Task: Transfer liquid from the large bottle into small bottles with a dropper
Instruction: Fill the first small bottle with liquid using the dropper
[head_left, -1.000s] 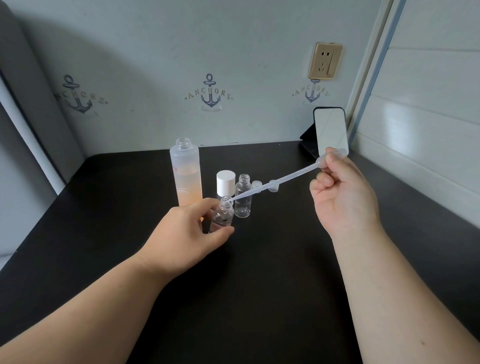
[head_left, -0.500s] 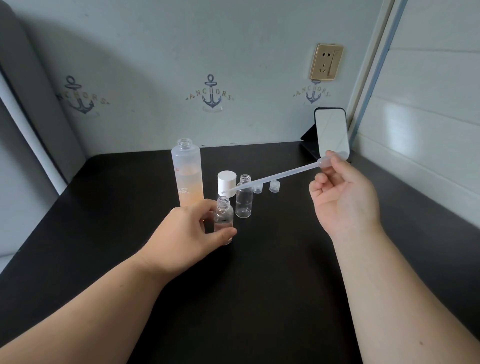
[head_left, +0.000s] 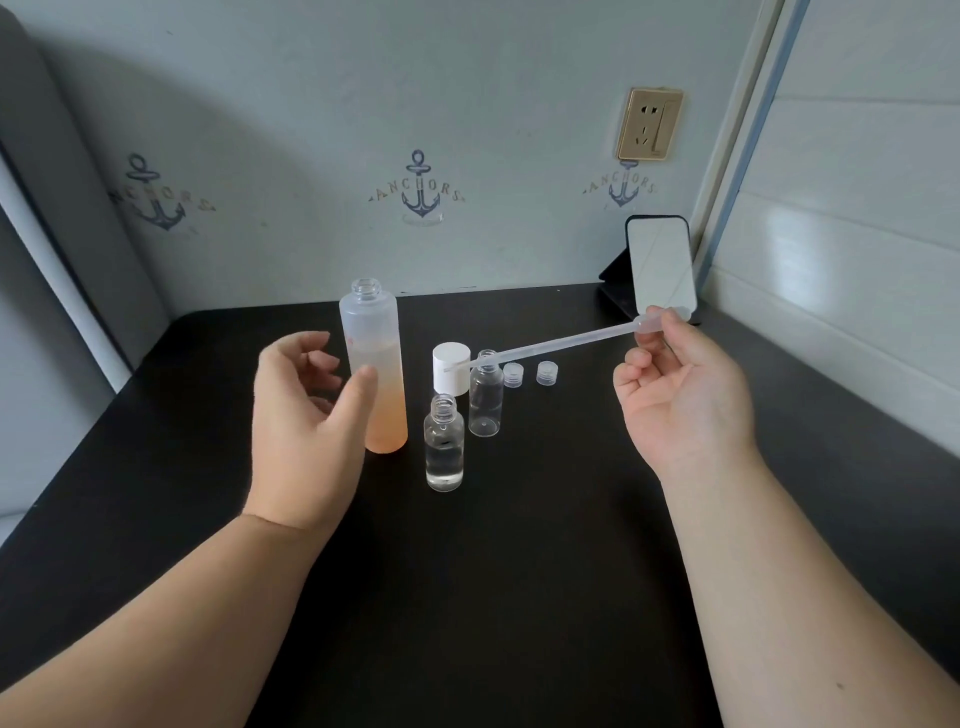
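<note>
Plastic dropper (head_left: 550, 345) is pinched by the right hand (head_left: 680, 395); the large bottle (head_left: 375, 374) should be steadied by the left hand (head_left: 306, 410), fingers loose, before dipping.

two bare forearms, left hand (head_left: 306, 415), right hand (head_left: 680, 395), no sleeves

Small bottle (head_left: 444, 444) right of large bottle (head_left: 375, 371) —

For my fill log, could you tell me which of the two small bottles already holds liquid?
The nearer small bottle, beside the large bottle, holds clear liquid; the farther small bottle looks empty.
</note>
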